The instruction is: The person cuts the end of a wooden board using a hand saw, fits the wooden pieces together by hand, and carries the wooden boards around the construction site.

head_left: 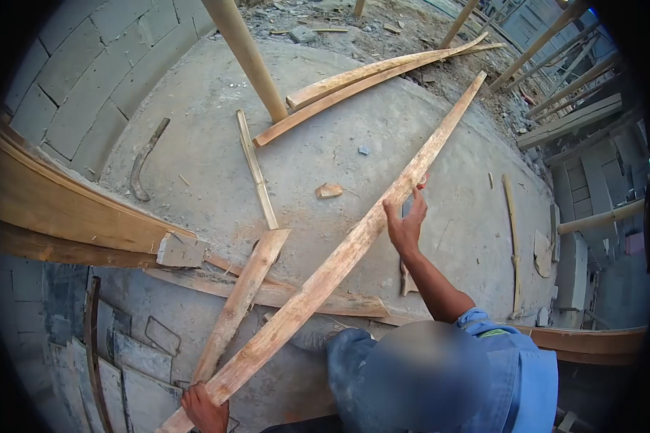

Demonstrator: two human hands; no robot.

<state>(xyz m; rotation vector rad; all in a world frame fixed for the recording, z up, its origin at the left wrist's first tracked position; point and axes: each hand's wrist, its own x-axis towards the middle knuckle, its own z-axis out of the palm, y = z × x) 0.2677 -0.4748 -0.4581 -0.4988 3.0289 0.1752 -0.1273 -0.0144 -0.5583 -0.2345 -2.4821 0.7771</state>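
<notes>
A long, rough wooden plank slants from the bottom left up to the upper right. At the bottom edge, my left hand is closed over its near end. My right hand is out of view. A co-worker in a blue shirt crouches at bottom centre, head blurred. That person's hand is at the plank's right edge, by a small red object I cannot make out. A shorter board lies beside the plank on the left. A piece with a wooden end lies partly hidden under the co-worker's forearm.
Two long boards lie at the back beside a round post. A thin strip, a curved tool and a wood scrap rest on the concrete floor. A block wall stands left.
</notes>
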